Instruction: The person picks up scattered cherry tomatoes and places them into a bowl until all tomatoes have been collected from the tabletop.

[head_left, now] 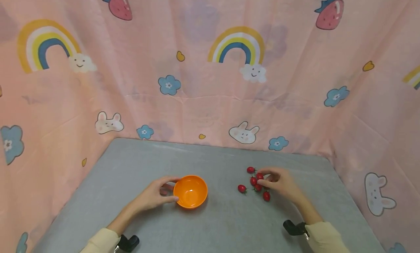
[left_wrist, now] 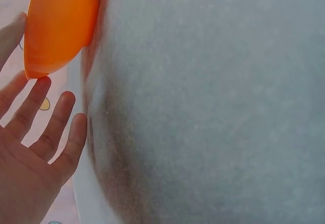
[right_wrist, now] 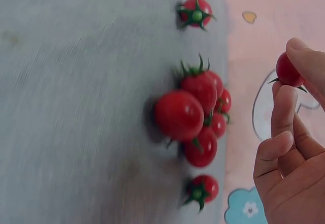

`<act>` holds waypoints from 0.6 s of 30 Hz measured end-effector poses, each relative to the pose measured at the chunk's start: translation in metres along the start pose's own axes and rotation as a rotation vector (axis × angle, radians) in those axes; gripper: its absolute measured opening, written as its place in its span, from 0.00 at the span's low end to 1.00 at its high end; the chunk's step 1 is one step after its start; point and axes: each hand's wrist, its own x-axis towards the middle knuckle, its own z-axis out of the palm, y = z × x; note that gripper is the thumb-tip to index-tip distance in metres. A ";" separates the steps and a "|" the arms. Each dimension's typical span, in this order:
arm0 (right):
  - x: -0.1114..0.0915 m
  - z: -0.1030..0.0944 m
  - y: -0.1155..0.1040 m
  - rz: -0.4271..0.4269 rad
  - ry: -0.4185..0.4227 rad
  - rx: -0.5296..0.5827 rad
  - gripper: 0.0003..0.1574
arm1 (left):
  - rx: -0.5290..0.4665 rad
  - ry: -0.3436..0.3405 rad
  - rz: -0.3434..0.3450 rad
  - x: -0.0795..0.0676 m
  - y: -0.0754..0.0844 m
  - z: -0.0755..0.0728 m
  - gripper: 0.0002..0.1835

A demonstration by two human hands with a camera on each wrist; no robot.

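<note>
An orange bowl (head_left: 191, 193) stands upright on the table, left of several red cherry tomatoes (head_left: 241, 188). My left hand (head_left: 156, 193) is at the bowl's left side, with thumb and fingertips touching it near the rim. In the left wrist view the bowl (left_wrist: 58, 26) is seen from the side; the fingers of that hand (left_wrist: 35, 142) are spread and fairly straight. Over the tomatoes, my right hand (head_left: 282, 182) pinches one. The right wrist view shows this cherry tomato (right_wrist: 288, 70) between thumb and fingertip, beside the clustered tomatoes (right_wrist: 179, 115).
A grey cloth covers the table (head_left: 216, 231). Pink curtain (head_left: 197, 111) with printed rainbows, rabbits and flowers hangs behind and at both sides. Black wrist mounts (head_left: 293, 227) sit at both cuffs. One tomato (head_left: 251, 170) lies at the far edge of the group.
</note>
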 end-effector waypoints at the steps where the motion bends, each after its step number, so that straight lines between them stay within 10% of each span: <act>1: 0.002 0.002 -0.001 -0.004 -0.002 0.001 0.23 | 0.001 0.000 0.000 0.000 0.000 0.000 0.32; 18: 0.022 0.031 -0.022 -0.022 -0.058 0.088 0.21 | -0.006 -0.006 -0.003 0.001 0.000 -0.001 0.33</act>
